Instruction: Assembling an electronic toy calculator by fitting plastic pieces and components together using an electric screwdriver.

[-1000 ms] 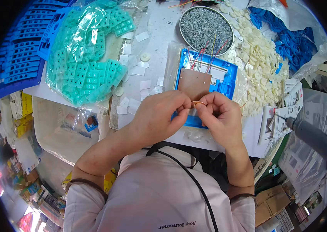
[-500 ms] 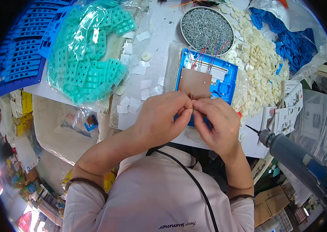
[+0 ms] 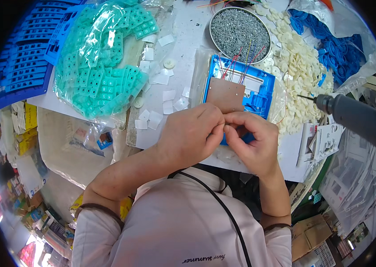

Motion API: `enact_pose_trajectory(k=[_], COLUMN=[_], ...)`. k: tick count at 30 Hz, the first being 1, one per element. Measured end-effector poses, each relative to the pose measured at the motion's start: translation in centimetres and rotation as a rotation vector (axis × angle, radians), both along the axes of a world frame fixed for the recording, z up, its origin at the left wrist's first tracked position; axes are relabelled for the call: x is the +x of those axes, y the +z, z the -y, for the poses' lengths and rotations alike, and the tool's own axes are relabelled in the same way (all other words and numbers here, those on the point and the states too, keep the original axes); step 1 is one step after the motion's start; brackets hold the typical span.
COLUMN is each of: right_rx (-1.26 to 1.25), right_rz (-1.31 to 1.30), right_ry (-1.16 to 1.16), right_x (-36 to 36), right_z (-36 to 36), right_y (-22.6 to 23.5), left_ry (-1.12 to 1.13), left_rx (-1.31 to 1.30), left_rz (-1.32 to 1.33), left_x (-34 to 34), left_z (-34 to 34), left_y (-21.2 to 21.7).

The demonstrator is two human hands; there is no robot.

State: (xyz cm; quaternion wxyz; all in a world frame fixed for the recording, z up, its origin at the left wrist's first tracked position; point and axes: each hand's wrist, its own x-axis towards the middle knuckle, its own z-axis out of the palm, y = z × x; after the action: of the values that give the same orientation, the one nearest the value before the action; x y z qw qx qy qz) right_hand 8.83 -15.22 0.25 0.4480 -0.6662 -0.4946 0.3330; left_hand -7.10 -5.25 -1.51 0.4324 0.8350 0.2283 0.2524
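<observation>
Pinching together just below the blue plastic housing (image 3: 259, 95), the left hand (image 3: 192, 135) and right hand (image 3: 252, 142) meet fingertip to fingertip; whatever small part each grip is clenched on is hidden, so I cannot tell what it is. The housing lies on the tabletop (image 3: 188, 40) with a flat brown circuit board (image 3: 226, 95) seated in it and thin coloured wires (image 3: 237, 62) trailing up, so assembly looks partly done, with fastening seemingly left. Beyond sit a round metal tin of grey screws (image 3: 240, 27), a heap of cream plastic discs (image 3: 292, 66) and a glossy bag of teal rubbery keypads (image 3: 103, 66). A grey power screwdriver (image 3: 352, 116) hangs at right.
</observation>
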Motion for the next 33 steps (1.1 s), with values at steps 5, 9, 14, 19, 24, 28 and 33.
enact_pose_trajectory(k=[5,9,14,19,24,28,33], right_rx=[-0.030,-0.038,-0.042,-0.049,0.055,0.103,0.077], right_rz=[-0.024,0.000,0.001,-0.003,0.143,0.191,0.114], right_ry=[-0.007,-0.047,-0.082,-0.088,-0.009,0.010,-0.001], right_x=[0.2,-0.2,-0.5,-0.5,-0.2,-0.2,-0.3], right_z=[0.1,0.3,0.4,0.5,0.3,0.2,0.2], right_y=[0.0,-0.1,-0.3,-0.2,-0.3,-0.5,-0.5], left_ry=[-0.022,-0.041,-0.044,-0.029,-0.027,0.001,0.030], left_rx=[0.093,0.093,0.067,0.053,0.018,-0.046,-0.045], left_rz=[-0.030,-0.038,-0.021,-0.005,0.032,0.017,-0.037], left_x=[0.0,0.0,0.0,0.2,0.1,0.1,0.3], left_z=[-0.2,-0.1,-0.1,-0.3,-0.4,-0.3,-0.2], left_y=[0.0,-0.3,-0.3,-0.2,-0.5,-0.2,0.2])
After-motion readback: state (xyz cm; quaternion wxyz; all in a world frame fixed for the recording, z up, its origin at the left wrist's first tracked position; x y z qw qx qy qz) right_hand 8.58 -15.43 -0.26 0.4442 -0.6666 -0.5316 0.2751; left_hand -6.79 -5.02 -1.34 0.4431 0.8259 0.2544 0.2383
